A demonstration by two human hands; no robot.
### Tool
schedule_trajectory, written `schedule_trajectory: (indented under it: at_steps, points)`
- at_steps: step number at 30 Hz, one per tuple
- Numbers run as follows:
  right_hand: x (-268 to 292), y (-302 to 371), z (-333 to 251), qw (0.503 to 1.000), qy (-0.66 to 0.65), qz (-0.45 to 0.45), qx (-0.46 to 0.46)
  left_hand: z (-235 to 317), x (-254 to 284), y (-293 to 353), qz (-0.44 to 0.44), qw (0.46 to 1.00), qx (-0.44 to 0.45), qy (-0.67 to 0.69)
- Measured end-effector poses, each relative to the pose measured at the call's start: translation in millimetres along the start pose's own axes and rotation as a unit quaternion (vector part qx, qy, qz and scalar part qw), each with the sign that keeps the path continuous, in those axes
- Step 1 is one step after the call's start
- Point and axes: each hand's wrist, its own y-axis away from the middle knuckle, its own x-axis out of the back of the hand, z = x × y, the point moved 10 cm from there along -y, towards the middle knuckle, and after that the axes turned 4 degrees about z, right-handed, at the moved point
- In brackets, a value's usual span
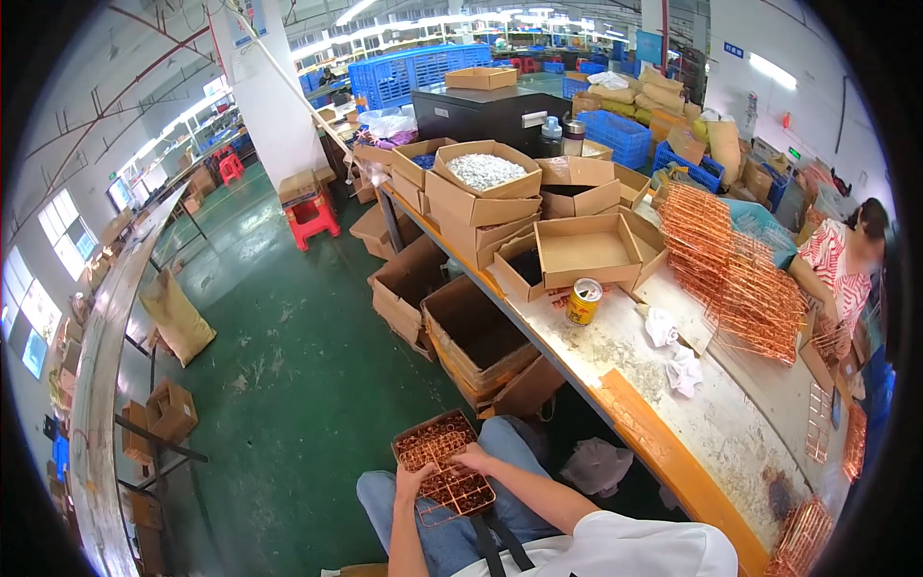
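Observation:
On my lap rests a small cardboard box (491, 503) filled with small copper-coloured pieces (423, 435). Over it lies a copper-coloured wire grid (440, 489), tilted toward me. My left hand (413, 478) is closed on the grid's left side. At its right side, my right hand (471, 459) has its fingers pressed together on the grid. Whether a small piece is also between those fingers is too small to tell.
To my right runs a worktable (615, 332) with open cartons (588, 252), a yellow can (584, 301) and stacked copper wire grids (735, 274). A co-worker (841, 264) sits across it. Large cardboard boxes (478, 332) stand under its edge. A sack (178, 317) leans at the left bench.

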Motion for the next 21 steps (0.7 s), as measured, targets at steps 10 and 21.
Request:
schedule_trajectory:
  at_steps: [10,21]
  points:
    - [4.2,-23.4,8.6,0.998,-0.037,0.013,0.049,-16.1,14.5,-11.2,0.031,0.998,-0.005,0.058]
    - [-6.9,-16.5,-8.9,0.998,-0.053,0.006,0.030,-60.7,44.0,-18.5,0.162,0.986,0.008,-0.030]
